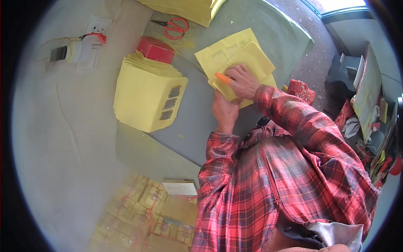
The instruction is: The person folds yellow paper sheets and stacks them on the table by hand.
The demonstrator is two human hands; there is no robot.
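Observation:
Yellow paper pieces (237, 49), some with faint print, lie overlapping on the grey work surface. On top of them rests my right hand (242, 82), its fingers bent and partly spread. An orange piece (223, 78), which looks like a finger cover, points left from it. My left hand (225, 110) grips the lower left edge of the paper; its fingertips are partly hidden. Left of both hands stands a fanned stack of yellow folded paper (147, 92) with three dark printed squares on its right side.
A red block (155, 50) touches the stack's top, with red-handled scissors (175, 28) above it. More yellow paper (189, 9) lies at the top edge. Tied yellow bundles (142, 210) and a white-topped box (180, 187) sit at the bottom. A socket (98, 26) is upper left.

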